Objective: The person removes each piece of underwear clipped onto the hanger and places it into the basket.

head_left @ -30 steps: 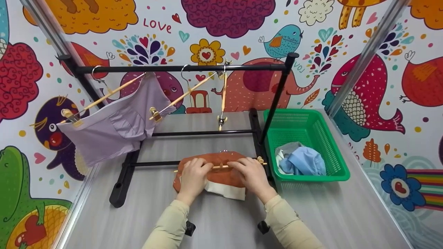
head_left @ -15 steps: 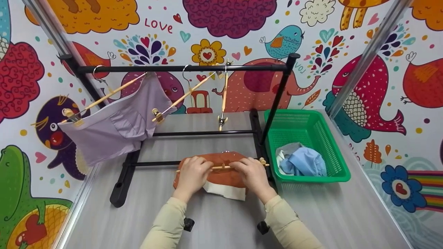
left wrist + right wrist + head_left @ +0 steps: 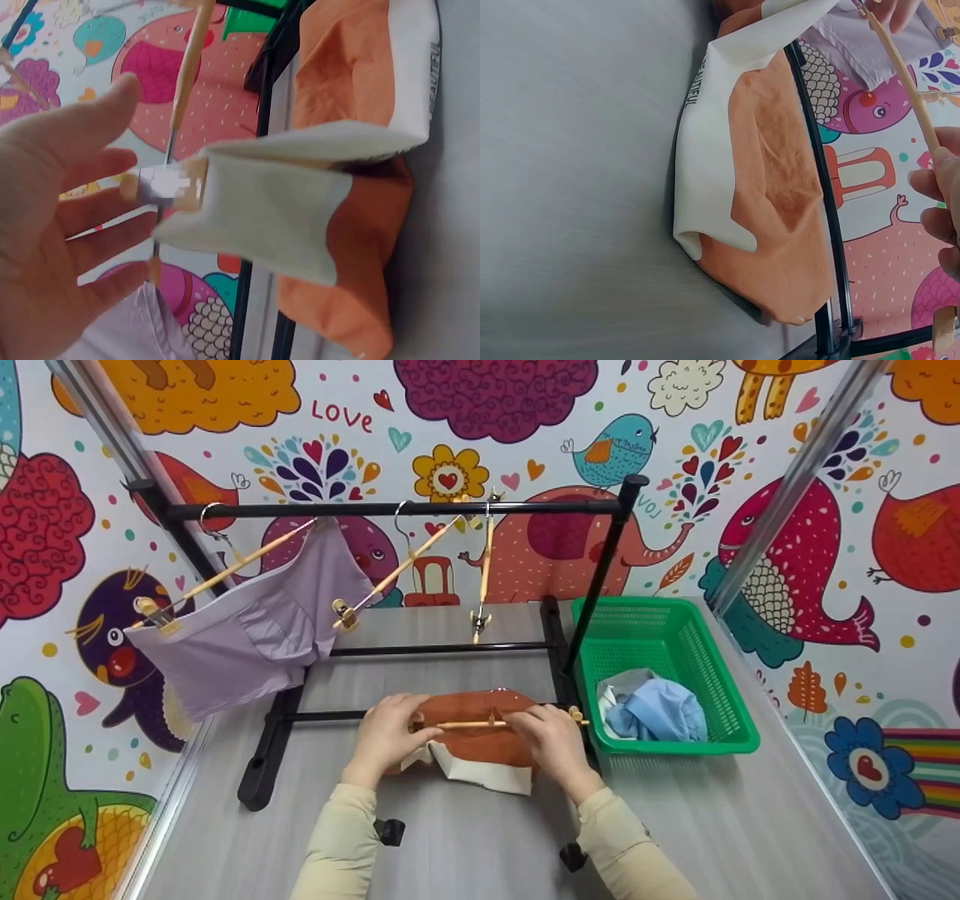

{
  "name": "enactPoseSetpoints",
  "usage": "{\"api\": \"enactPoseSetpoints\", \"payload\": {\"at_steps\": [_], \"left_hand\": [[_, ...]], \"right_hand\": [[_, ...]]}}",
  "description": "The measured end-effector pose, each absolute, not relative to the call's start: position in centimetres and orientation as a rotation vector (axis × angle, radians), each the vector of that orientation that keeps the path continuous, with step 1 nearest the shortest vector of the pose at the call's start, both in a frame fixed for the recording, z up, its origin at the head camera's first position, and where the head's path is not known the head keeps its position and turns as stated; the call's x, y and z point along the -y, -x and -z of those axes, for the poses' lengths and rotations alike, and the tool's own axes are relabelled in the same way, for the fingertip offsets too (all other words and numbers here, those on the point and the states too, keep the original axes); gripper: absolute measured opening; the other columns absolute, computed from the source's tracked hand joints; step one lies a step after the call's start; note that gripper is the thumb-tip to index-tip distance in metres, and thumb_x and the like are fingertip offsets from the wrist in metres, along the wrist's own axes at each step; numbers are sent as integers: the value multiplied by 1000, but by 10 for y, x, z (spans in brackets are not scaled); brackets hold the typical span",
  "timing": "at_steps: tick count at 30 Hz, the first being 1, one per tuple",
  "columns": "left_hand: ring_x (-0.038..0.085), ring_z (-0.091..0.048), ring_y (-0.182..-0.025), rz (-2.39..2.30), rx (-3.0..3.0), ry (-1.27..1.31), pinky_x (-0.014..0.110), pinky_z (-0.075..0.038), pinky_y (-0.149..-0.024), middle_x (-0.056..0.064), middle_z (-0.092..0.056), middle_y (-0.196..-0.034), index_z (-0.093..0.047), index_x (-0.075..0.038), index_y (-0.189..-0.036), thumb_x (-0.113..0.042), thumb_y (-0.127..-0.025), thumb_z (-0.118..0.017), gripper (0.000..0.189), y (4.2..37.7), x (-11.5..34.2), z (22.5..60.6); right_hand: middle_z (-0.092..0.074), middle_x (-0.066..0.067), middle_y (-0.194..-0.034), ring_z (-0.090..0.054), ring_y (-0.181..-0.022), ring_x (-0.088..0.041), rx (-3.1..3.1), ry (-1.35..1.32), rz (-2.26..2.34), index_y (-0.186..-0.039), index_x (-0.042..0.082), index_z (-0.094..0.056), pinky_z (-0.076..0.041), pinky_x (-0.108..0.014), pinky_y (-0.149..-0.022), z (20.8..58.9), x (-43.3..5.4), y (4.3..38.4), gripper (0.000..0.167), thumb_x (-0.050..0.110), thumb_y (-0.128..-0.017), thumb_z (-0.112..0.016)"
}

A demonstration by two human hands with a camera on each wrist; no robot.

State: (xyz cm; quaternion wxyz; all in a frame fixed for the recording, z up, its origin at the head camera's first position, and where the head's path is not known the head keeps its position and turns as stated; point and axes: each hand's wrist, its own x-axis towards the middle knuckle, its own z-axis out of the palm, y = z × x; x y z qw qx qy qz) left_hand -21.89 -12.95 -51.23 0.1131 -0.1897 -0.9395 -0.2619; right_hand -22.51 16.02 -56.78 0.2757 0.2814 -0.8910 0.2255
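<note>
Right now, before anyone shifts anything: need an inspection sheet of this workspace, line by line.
Surface: grey tabletop, black rack standing on it.
Job's things: orange-and-white garment partly on the tabletop, its white edge caught in the left clip of the hanger; right clip free of it.
Clutter: green basket with blue cloth; lilac garment and two bare hangers on the rack.
Left grip: fingers extended by the left clip.
Right grip: holds the hanger.
Cables: nothing seen.
Surroundings: cartoon-patterned wall, metal posts.

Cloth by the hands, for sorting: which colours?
Orange and white cloth, clearest in the right wrist view.
</note>
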Motion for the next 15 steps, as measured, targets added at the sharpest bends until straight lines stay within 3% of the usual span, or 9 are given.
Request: {"api": "enactPoseSetpoints", "payload": {"at_steps": [6, 15], "left_hand": [[38, -61, -112, 913, 2784, 511, 51, -45, -97, 19, -66, -120, -64, 1, -125, -29, -83, -80, 54, 222, 135, 516], [38, -62, -108, 1126, 2760, 473, 50, -46, -96, 21, -67, -114, -63, 6, -124, -18, -90, -73, 43, 221, 135, 526]], "right_hand": [[-69, 8, -91, -61, -80, -16, 2390, -746, -619, -107, 25, -76, -49, -33, -68, 571, -163, 225, 25, 9, -87, -75], [-69, 8, -91, -59, -78, -16, 2365, -732, -654, -106, 25, -77, -46, -33, -65, 576, -166, 224, 33, 0, -83, -76]]}}
